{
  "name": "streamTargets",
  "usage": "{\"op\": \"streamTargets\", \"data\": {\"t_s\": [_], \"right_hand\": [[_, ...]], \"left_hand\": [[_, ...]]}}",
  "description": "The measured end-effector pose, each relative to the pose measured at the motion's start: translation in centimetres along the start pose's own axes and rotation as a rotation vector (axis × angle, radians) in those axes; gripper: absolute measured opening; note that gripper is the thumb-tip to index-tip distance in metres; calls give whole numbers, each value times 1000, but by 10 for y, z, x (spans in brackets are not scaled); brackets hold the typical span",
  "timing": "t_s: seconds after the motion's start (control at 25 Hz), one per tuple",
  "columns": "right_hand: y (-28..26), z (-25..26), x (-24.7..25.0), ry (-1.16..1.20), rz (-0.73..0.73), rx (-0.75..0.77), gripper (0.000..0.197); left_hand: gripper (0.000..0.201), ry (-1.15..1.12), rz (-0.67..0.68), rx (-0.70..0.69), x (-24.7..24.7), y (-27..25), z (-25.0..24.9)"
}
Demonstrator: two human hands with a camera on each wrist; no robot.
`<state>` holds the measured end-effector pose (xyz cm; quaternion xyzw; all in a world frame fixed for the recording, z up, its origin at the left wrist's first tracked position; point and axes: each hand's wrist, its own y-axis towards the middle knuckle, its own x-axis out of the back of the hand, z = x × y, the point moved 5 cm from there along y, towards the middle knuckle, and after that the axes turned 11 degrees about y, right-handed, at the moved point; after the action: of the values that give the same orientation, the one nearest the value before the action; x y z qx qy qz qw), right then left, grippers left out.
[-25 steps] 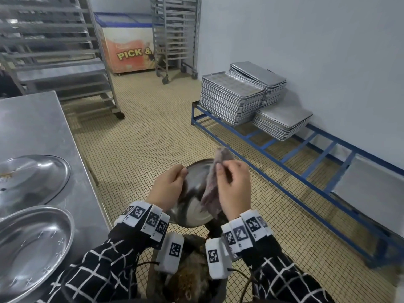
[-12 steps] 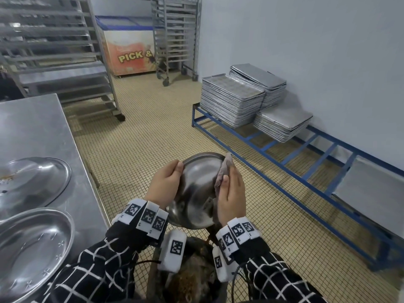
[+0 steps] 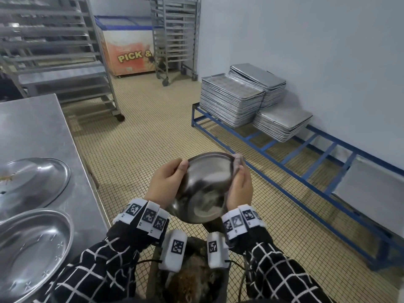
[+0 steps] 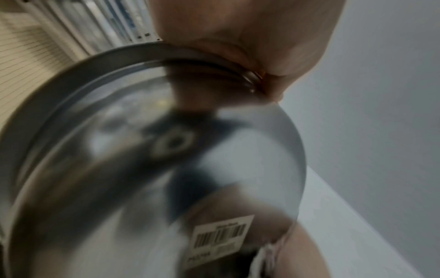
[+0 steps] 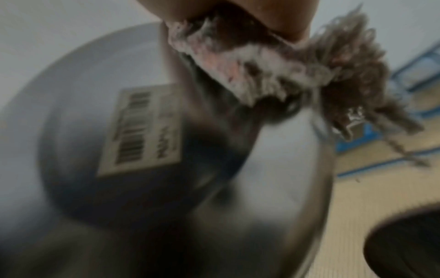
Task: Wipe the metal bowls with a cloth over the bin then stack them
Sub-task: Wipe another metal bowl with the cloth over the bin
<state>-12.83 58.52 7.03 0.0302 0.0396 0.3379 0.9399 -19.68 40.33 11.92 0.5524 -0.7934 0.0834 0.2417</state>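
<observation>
A metal bowl (image 3: 205,186) is held tilted above the bin (image 3: 192,278), its outer base with a barcode sticker (image 4: 221,238) turned toward me. My left hand (image 3: 168,182) grips the bowl's left rim, thumb over the edge. On the bowl's right side, my right hand (image 3: 239,189) presses a frayed grey-pink cloth (image 3: 237,161) against the outer wall. The cloth (image 5: 273,71) and the sticker (image 5: 142,127) show blurred in the right wrist view. Two more metal bowls (image 3: 32,182) (image 3: 30,250) lie on the steel table (image 3: 39,127) at left.
The bin, dark and full of brownish waste, stands on the tiled floor below my wrists. A blue floor rack (image 3: 306,162) with stacked baking trays (image 3: 231,101) runs along the right wall. Wheeled tray racks (image 3: 175,36) and a chest freezer (image 3: 126,47) stand at the back.
The bowl has turned so its outer base faces me. My right hand with the cloth moved from inside the bowl to the right outer side and up toward the rim.
</observation>
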Motion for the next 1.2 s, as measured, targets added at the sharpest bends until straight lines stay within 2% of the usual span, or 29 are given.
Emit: {"op": "streamTargets", "data": {"t_s": [0.04, 0.08, 0.12, 0.16, 0.28, 0.36, 0.44, 0.56, 0.6, 0.68, 0.84, 0.92, 1.04, 1.12, 1.2], "right_hand": [[4, -14, 7, 161, -32, -198, 50], [5, -24, 11, 284, -42, -333, 50], [3, -29, 17, 342, -41, -402, 49], [-2, -27, 22, 330, -41, -410, 44], [-5, -3, 33, 181, 7, -249, 21], [-1, 14, 32, 33, 110, -95, 23], [7, 25, 24, -228, 250, 108, 23], [10, 33, 2, -574, 488, 363, 27], [10, 35, -3, -636, 524, 420, 31], [7, 39, -8, -617, 463, 503, 32], [-17, 38, -8, -453, 180, 610, 37], [-34, 34, -16, -560, 181, 693, 42], [-53, 37, -34, -712, 232, 795, 43], [-44, 36, -37, -702, 168, 738, 45], [-26, 30, -28, -542, 84, 567, 48]], "left_hand": [[32, -41, -12, 19, 2, 0, 3], [32, -80, -29, 48, 3, -1, 6], [33, -116, -45, 75, 4, -1, 10], [33, -133, -51, 91, 4, 0, 14], [23, -101, -31, 95, 3, 2, 21], [20, -99, 8, 75, -3, 3, 22], [21, -65, 60, 29, -9, 0, 17], [16, 96, 133, -12, -18, -1, 15], [16, 133, 141, -17, -18, -1, 15], [22, 97, 111, 6, -15, -1, 17], [27, -1, -21, 108, -10, 1, 20], [29, -30, -59, 148, -10, 2, 20], [31, -39, -70, 135, -11, 5, 17], [33, -56, -68, 132, -11, 4, 15], [37, -72, -59, 153, -9, 4, 15]]}}
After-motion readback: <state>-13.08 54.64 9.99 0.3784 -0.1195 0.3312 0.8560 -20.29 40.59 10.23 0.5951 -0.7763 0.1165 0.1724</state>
